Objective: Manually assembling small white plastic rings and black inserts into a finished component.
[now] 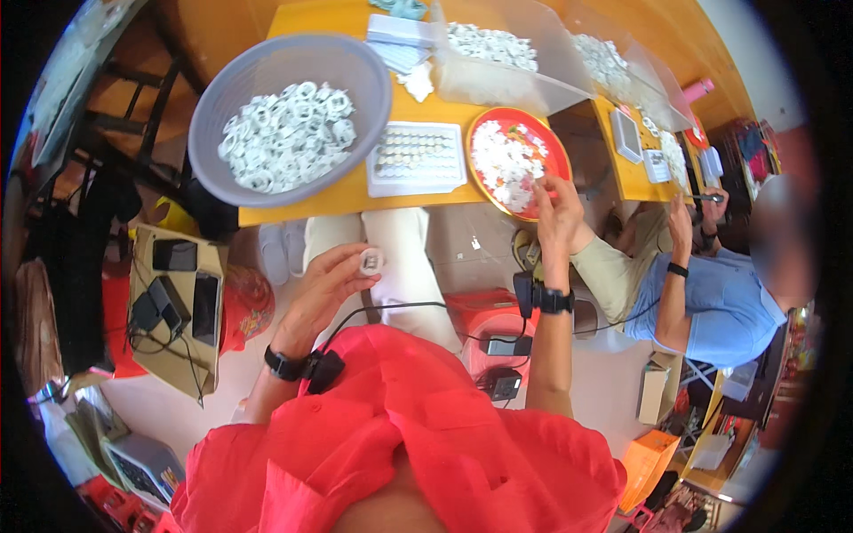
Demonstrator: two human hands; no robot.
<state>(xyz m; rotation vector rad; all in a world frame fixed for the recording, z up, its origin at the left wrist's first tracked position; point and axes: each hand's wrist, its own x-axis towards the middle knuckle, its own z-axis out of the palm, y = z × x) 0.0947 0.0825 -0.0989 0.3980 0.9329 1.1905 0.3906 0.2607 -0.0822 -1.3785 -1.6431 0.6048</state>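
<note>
1. Yellow table [451, 111] – spreads across the upper middle of the frame, bearing the containers.
2. Co-worker in a blue shirt [706, 293] – at the right of the frame; seated, both hands raised near the further table.
3. Grey-purple basin [267, 64] – upper left of centre; a heap of white ring-shaped pieces [286, 138] lies inside.
4. Clear plastic bin [464, 87] – top centre-right; it holds many white pieces.
5. Red round tray [559, 162] – right of centre, upper half; small white parts [502, 162] are piled in it.
6. White tray [418, 186] – between basin and red tray; small round parts stand there in rows.
7. Right hand [560, 210] – at the red tray's lower right edge; thumb and fingertips drawn close together; whether they grip anything I cannot tell.
8. Left hand [330, 277] – near the centre, below the table edge, well apart from the right; its fingertips pinch a piece.
9. That whitish ring piece [371, 261] – just left of centre; held at the left fingertips.
</note>
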